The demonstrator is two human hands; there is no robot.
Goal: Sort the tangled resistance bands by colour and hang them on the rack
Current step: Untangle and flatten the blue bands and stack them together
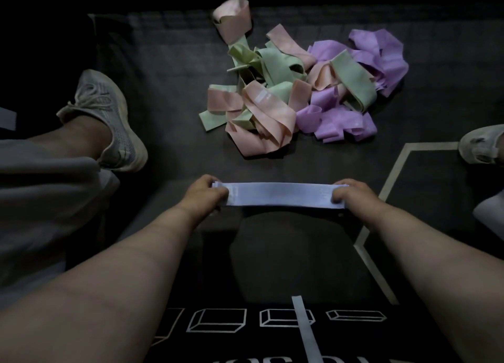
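A pale blue resistance band (278, 194) is stretched flat and level between my two hands, low over the dark floor. My left hand (204, 192) grips its left end, and my right hand (351, 195) grips its right end, fingers curled over the band. Beyond it lies a tangled pile of bands: pink ones (268, 117), green ones (272, 63) and purple ones (381, 54), knotted through each other. One pink band (231, 16) stands curled at the pile's far edge. No rack is in view.
My left shoe (109, 117) and bent leg sit at the left, my right shoe (482, 144) at the right edge. A dark mat (425, 193) with pale lines and box drawings covers the floor. Another pale blue strip (306, 332) lies at the bottom.
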